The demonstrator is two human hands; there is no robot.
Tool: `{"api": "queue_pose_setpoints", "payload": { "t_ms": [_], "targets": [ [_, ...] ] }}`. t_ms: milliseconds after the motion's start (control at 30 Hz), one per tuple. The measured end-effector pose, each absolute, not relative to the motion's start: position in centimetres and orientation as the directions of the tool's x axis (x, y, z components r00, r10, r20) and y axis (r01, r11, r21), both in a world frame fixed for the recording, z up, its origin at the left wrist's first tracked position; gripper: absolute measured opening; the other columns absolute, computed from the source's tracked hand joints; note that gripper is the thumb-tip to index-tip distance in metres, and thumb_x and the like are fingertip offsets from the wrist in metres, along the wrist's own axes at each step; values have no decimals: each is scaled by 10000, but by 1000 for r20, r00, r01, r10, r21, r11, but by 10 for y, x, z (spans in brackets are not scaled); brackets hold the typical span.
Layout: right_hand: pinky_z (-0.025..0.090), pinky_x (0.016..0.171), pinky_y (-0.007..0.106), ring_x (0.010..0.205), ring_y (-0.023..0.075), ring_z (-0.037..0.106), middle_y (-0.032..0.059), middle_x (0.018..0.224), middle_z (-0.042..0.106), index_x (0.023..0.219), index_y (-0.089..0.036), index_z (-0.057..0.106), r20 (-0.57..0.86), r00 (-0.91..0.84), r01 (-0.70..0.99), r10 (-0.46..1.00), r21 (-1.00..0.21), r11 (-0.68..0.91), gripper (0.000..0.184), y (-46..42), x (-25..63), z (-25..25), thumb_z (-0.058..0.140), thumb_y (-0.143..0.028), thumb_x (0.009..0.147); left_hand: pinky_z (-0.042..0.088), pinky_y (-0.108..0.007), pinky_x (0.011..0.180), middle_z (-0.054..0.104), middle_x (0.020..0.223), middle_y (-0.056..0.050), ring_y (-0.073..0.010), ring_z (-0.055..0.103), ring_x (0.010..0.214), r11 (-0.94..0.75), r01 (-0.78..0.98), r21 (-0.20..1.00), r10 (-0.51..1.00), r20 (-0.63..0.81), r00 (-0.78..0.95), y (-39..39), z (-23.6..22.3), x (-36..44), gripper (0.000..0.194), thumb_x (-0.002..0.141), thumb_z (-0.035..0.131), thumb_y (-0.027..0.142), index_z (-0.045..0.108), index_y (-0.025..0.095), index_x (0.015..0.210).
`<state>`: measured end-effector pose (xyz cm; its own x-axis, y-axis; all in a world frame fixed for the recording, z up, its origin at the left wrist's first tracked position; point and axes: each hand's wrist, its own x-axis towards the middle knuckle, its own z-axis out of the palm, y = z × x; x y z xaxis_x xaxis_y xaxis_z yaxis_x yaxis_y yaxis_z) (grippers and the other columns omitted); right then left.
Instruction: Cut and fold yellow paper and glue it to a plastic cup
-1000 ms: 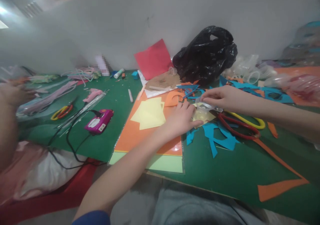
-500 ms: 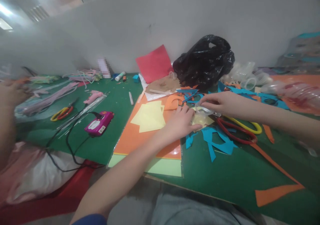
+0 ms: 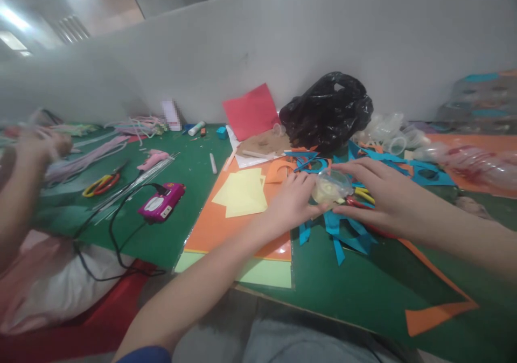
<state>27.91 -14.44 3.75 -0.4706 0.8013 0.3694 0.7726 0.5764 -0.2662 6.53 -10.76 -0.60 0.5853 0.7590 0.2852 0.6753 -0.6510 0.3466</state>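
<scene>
A clear plastic cup-like piece with a round rim stands between my two hands, over a yellow paper that is mostly hidden. My right hand spans it from the right, fingers at its far side and thumb at its near side. From the left, my left hand lies with its fingers stretched out and its thumb against the near edge of the paper, beside the plastic. Partly under my right hand are red-and-yellow-handled scissors. Blue paper scraps lie just in front of the plastic piece.
Yellow sheets rest on an orange sheet pack. Behind are a black plastic bag and red paper. Leftward lie a purple power adapter, a pink glue gun and scissors. Another person's hand works at far left.
My right hand has moved lower and nearer, its thumb now showing in front of the plastic piece. My left hand stays almost in place. The other person's hand has shifted right.
</scene>
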Motion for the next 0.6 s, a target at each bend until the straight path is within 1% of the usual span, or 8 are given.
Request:
{"api": "queue_pose_setpoints", "payload": {
  "t_ms": [67,133,233,300,400,467,600],
  "targets": [
    [513,960,587,1214,427,588,160,1314,615,1412,-292,502,458,-454,772,764,-226,594,633,-151,279,30,466,-701,930,450,-440,970,621,1132,-115,-290,541,1091,-674,632,382,738,310,600,-108,-6,66,349,895,675,424,535,163,1078],
    [512,949,593,1203,434,591,161,1287,622,1439,-311,462,515,-426,775,744,-217,594,599,-154,277,23,461,-661,952,457,-438,959,626,1120,-107,-282,557,1080,-688,583,432,723,335,604,-108,-7,65,325,905,669,404,520,181,1088],
    [521,936,573,1156,416,615,153,1217,640,1441,-301,463,559,-397,766,728,-235,598,584,-155,275,15,481,-633,961,472,-439,951,618,1143,-115,-278,570,1087,-678,510,529,725,368,582,-109,-10,64,358,901,679,386,502,192,1144],
    [525,936,546,1138,393,620,149,1203,637,1445,-286,468,569,-386,757,727,-255,601,582,-156,275,10,504,-610,963,473,-442,976,602,1195,-125,-280,563,1130,-672,459,581,724,387,571,-109,-12,64,399,892,692,347,491,192,1200],
    [529,927,508,1103,356,626,144,1197,623,1440,-259,477,579,-380,748,722,-267,608,571,-156,275,4,535,-572,966,444,-454,1051,572,1260,-121,-280,533,1211,-680,404,612,705,394,590,-107,-16,64,477,879,695,270,479,206,1299],
    [534,912,485,1075,336,630,141,1178,618,1422,-229,488,597,-380,743,707,-257,617,563,-156,276,1,549,-554,967,432,-458,1073,565,1246,-108,-278,522,1226,-676,396,621,701,376,607,-106,-18,64,499,873,689,239,493,219,1331],
    [536,894,439,1040,302,630,127,1130,610,1414,-201,487,612,-392,737,686,-238,633,544,-156,276,1,568,-508,972,446,-445,1063,549,1186,-91,-265,529,1196,-647,404,646,723,352,595,-104,-19,66,493,867,675,216,530,214,1338]
  ]
}}
